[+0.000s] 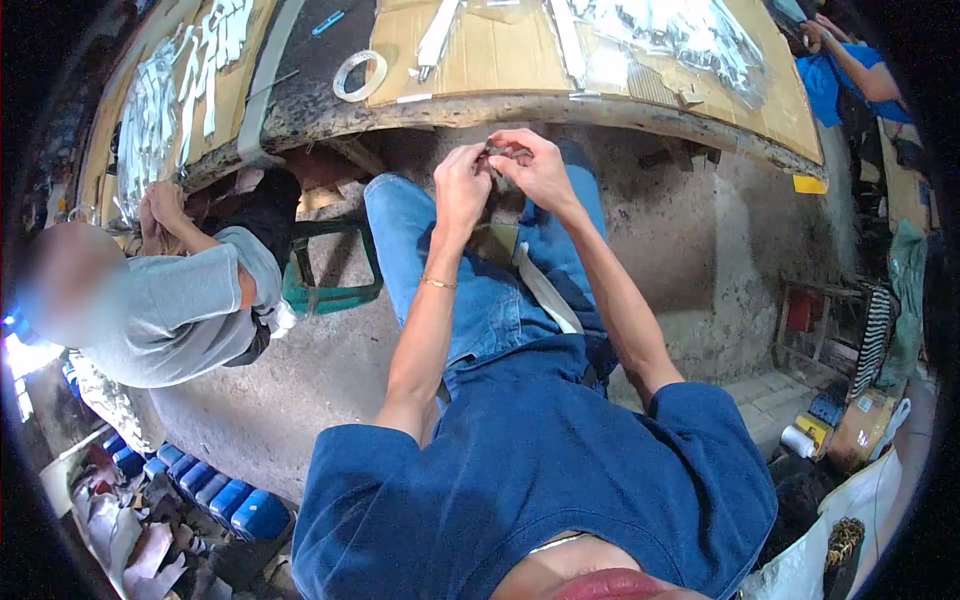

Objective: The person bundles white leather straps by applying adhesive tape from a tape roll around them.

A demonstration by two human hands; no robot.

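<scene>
My left hand and my right hand meet over my lap, just in front of the table edge. The fingers of both are bent and pinched together at the tips. Something small and dark seems to be between them, but it is too small and covered to name. A white strap lies across my lap below the hands, one end beside an olive-brown patch between my thighs. White straps also rest on the cardboard beyond my hands.
A tape roll and a blue pen-like tool lie on the table. Shiny wrapped pieces are heaped at right. A co-worker sits at left near a green stool. Another person works at right. Blue containers stand behind left.
</scene>
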